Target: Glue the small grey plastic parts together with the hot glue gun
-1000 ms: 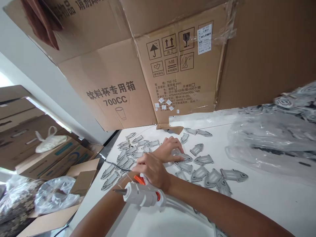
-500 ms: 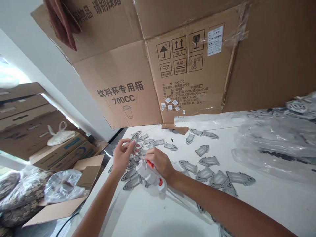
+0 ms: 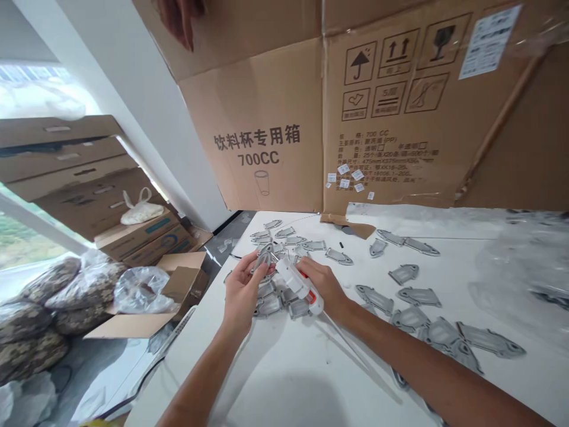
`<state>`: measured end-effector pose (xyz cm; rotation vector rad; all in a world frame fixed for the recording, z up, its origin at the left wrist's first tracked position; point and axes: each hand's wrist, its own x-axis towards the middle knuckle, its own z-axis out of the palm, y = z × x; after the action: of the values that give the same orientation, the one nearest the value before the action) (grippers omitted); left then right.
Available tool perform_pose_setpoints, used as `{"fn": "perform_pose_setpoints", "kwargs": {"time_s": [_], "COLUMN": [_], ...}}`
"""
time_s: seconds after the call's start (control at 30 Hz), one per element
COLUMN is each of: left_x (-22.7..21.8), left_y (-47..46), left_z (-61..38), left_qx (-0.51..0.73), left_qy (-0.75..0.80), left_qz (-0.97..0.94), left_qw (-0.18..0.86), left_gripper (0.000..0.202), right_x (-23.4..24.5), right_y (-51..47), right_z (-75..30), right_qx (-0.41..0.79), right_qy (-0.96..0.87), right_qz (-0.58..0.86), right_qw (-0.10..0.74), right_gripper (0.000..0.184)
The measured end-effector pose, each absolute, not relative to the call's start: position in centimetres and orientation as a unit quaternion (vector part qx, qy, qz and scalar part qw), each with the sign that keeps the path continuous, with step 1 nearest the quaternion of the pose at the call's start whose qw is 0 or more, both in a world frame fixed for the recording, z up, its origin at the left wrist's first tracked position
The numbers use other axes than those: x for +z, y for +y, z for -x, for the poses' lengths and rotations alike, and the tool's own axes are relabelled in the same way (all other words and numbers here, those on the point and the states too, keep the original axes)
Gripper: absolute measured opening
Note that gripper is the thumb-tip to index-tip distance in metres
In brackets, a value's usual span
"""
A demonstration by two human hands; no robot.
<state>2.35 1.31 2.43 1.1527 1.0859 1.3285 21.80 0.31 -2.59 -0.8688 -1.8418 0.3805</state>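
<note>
A person leans over a white desk, where the left grip pinches a gray pointed piece between thumb and fingers and the right grip closes around a white glue gun.

A second ago the left grip reached across beneath the right arm to pieces lying on the desk; half a second ago it had a piece raised to the left of the gun. Now the piece is tilted toward the nozzle, which comes up right beside it; I cannot tell whether they touch. The view has swung leftward, bringing greenery outside a window into sight well left of the left grip.

The gun is smooth, rounded plastic with orange-red parts. More gray pieces crowd beneath and beyond the left grip, flat and dull, one end tapering to a point, the middle a paler panel. Others are scattered to the right of the right grip, some overlapping. Farther right, clear, wrinkled plastic film catches the light. Beyond both grips stands a creased brown cardboard panel with black print. Left of the left grip, on the floor, camouflage-patterned bundles bulge beside an open carton.
</note>
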Motion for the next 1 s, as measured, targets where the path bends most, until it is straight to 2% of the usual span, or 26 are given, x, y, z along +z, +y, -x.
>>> {"fn": "perform_pose_setpoints", "kwargs": {"time_s": [0.13,0.4,0.63,1.0], "left_x": [2.3,2.6,2.6,2.4], "left_y": [0.6,0.3,0.2,0.2], "left_z": [-2.3,-2.1,-2.3,-2.4], "left_qx": [0.560,0.562,0.561,0.571], "left_qy": [0.465,0.490,0.485,0.488], "left_qz": [-0.469,-0.471,-0.489,-0.502], "left_qw": [0.500,0.470,0.460,0.428], "left_gripper": [0.045,0.037,0.040,0.038], "right_x": [-3.0,-3.7,-3.7,-3.6], "right_y": [0.2,0.5,0.5,0.6], "right_z": [-21.7,-22.1,-22.3,-22.5], "right_qx": [0.175,0.155,0.143,0.141], "right_qy": [-0.786,-0.776,-0.779,-0.779], "right_qz": [0.364,0.385,0.405,0.440], "right_qw": [0.468,0.475,0.457,0.424], "right_gripper": [0.009,0.013,0.009,0.014]}}
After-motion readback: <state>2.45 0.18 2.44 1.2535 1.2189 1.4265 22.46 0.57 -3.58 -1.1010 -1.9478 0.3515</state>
